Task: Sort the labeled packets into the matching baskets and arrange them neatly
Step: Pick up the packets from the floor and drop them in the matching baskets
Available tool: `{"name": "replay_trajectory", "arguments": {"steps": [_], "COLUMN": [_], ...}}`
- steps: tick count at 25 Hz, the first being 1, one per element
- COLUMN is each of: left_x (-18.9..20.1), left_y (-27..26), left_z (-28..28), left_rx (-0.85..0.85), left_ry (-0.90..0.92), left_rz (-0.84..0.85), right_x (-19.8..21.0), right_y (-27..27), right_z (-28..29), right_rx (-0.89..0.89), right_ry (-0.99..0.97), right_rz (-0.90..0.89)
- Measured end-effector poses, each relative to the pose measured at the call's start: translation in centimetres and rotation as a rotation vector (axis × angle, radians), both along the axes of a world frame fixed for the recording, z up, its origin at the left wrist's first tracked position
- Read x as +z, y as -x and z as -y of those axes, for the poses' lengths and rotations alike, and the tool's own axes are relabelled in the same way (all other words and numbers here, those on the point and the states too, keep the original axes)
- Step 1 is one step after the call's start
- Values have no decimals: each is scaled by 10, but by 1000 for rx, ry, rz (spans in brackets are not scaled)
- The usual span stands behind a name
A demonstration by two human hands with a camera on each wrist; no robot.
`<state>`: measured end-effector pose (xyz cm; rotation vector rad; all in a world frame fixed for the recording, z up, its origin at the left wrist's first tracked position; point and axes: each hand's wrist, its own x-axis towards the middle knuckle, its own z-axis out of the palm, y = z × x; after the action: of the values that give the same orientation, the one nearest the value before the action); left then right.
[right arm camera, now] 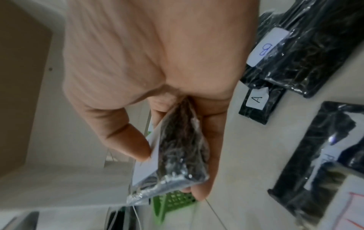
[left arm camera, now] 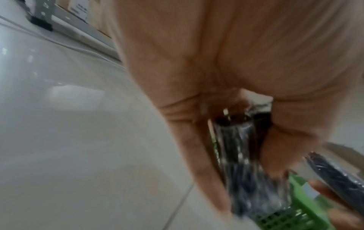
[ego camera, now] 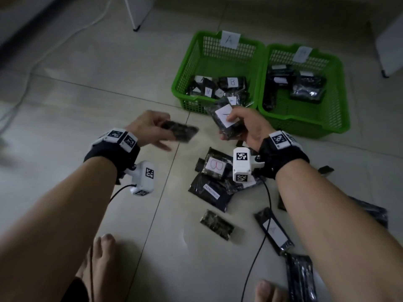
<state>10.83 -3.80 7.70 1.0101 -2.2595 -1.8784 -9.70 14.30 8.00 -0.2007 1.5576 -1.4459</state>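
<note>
The pale, glossy tiled floor [ego camera: 109, 88] lies bare on the side of basket A [ego camera: 189, 68] away from basket B [ego camera: 340, 88]. The two are green plastic lattice tubs, rims touching, each with a paper tag on its far wall. Basket A holds crinkly black packets bunched against its near wall, one labelled B; its far half is bare mesh. Basket B holds several dark packets toward its far wall. Nearer than basket A, loose packets [ego camera: 214, 188] are scattered on the tiles. Just before basket A's near rim, the right hand [ego camera: 246, 127] grips a white-labelled packet [ego camera: 226, 125], thumb on the label. Beside it, the left hand [ego camera: 150, 127] pinches a flat, blurred dark packet [ego camera: 181, 132] clear of the floor.
</note>
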Motion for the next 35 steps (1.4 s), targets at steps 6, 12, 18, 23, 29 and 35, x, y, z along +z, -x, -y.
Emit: {"name": "replay_trajectory", "arguments": {"steps": [6,12,18,23,29,35], "left_x": [25,29,7,-9,-17,-28], "left_y": [65,94,123,141,170,157], "left_z": [-18,-28,-20,-3,19,10], "left_rx": [175,190,390,261,-41,-191], "left_ry": [676,806,500,630,710,868], "left_rz": [-461,-529,-421,-181,162,201], "right_x": [21,32,23,0,-10,-26], "right_y": [24,39,44,56,52,39], "right_z": [-13,-26,-30,-15,12,0], "right_rx": [-236,-331,-352,-432,89,210], "right_ry": [195,200,201,-12,-423,-540], "right_rz": [75,-49,-81,-421,-875,-1299]}}
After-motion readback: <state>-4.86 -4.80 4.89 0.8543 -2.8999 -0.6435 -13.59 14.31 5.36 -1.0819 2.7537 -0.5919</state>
